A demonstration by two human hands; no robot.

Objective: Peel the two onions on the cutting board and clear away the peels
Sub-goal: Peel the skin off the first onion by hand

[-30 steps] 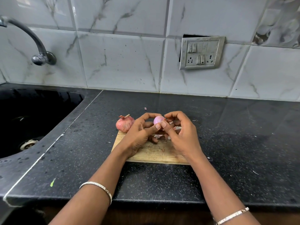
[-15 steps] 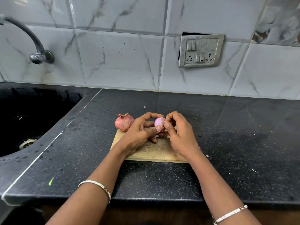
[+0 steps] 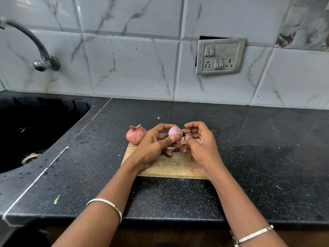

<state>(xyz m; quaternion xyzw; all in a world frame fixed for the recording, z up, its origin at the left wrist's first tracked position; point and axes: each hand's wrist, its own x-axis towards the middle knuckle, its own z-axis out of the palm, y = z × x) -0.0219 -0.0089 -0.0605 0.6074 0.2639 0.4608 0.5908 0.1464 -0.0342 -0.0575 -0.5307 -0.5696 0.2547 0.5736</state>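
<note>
Single head-worn view, wide-angle. Looks forward and down, close over the tabletop (image 3: 249, 139); tiled wall (image 3: 133, 68) fills the top.

Scuffed wooden cutting board (image 3: 170, 168), glossy speckled black stone counter (image 3: 249, 148), papery-skinned onion (image 3: 135, 135), metal tap (image 3: 41, 56)

Peeled onion (image 3: 175, 133) aloft; unpeeled onion (image 3: 135, 134) on board (image 3: 170, 168).

The black speckled stone countertop (image 3: 178, 196) carries 1 pale rectangular wooden cutting board (image 3: 170, 168), lying flat directly beneath the left hand (image 3: 151, 147) and the right hand (image 3: 203, 148). 1 tiny pink scrap (image 3: 158, 118) lies on the stone just beyond the left hand. 1 small green scrap (image 3: 57, 199) lies well to the left of that hand's forearm, near the front edge.
</note>
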